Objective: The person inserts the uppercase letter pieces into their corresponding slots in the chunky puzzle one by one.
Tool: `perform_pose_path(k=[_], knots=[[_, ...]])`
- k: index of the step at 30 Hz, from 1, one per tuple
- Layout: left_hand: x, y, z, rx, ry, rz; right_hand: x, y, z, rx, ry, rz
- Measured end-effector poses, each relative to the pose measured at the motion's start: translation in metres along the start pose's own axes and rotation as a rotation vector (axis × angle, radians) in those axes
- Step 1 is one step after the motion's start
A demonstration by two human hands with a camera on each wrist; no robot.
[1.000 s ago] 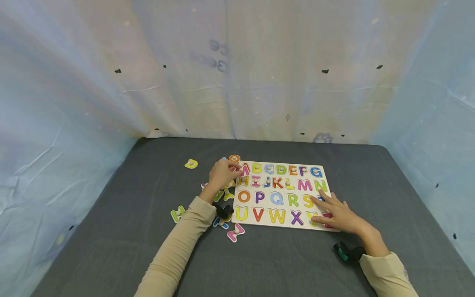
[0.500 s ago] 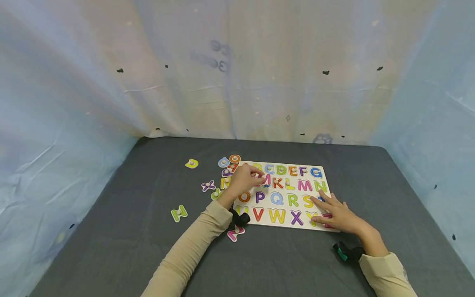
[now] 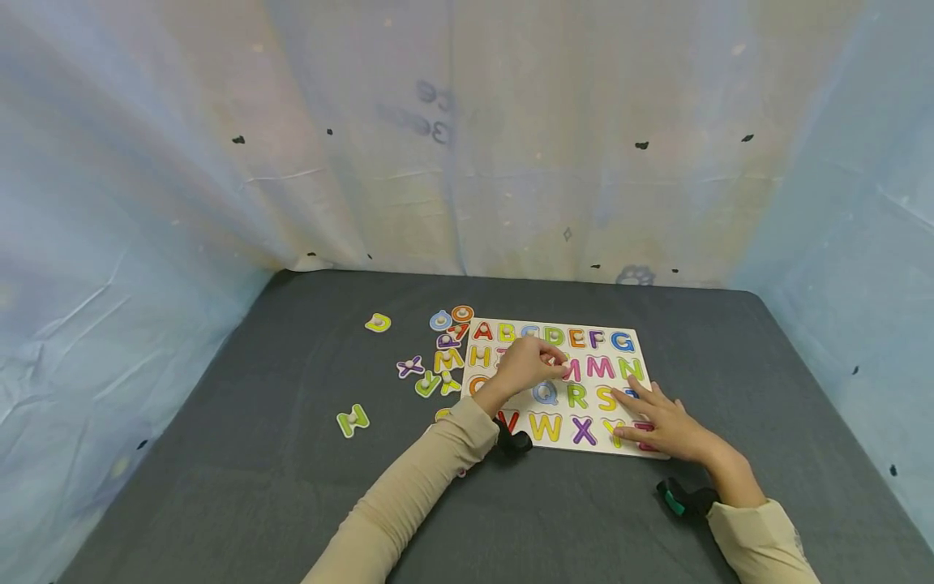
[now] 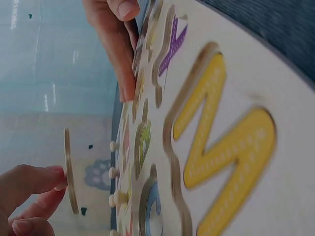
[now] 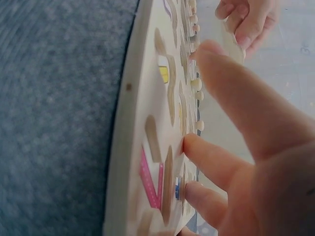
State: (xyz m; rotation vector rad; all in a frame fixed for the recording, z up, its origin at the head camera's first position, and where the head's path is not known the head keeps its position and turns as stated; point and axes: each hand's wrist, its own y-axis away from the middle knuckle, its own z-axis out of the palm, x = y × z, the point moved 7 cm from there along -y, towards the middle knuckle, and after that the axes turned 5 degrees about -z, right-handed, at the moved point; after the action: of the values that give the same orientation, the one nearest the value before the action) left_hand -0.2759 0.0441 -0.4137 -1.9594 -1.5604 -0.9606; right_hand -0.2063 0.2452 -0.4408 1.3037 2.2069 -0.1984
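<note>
My left hand (image 3: 527, 367) pinches a pink wooden letter M (image 3: 573, 371) over the middle of the alphabet puzzle board (image 3: 560, 410). In the left wrist view this letter piece (image 4: 70, 172) stands edge-on between fingertips and thumb, apart from the board. Knobbed letters fill much of the top rows, among them a red A (image 3: 482, 331). A printed pink M recess (image 3: 601, 367) lies just right of the held piece. My right hand (image 3: 671, 426) rests with spread fingers on the board's right end, partly covering the lower right recesses.
Left of the board lie several loose letters, including a yellow one (image 3: 448, 360), a purple X (image 3: 410, 367), an orange O (image 3: 463, 313) and a green piece (image 3: 353, 421). A yellow U (image 3: 378, 323) lies farther back. My left forearm hides some pieces near the board's front left corner.
My left hand has carried the pink M from the board's upper left corner rightward to its middle, uncovering the loose letters on the left. The right hand has stayed in place.
</note>
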Motion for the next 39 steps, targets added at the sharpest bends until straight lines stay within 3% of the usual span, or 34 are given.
perform_pose_path(k=[9,22,27,39], knots=[[0.006,-0.016,0.025,-0.034,0.010,-0.075,0.002,0.000,0.000,0.007,0.006,0.005],[0.017,-0.035,0.050,0.007,-0.042,-0.101,0.003,-0.001,0.000,-0.006,-0.009,0.017],[0.019,-0.041,0.054,0.038,-0.129,-0.146,0.003,-0.001,0.000,-0.002,-0.018,0.014],[0.019,-0.050,0.055,0.045,-0.115,-0.213,0.005,-0.002,0.000,0.008,-0.002,0.013]])
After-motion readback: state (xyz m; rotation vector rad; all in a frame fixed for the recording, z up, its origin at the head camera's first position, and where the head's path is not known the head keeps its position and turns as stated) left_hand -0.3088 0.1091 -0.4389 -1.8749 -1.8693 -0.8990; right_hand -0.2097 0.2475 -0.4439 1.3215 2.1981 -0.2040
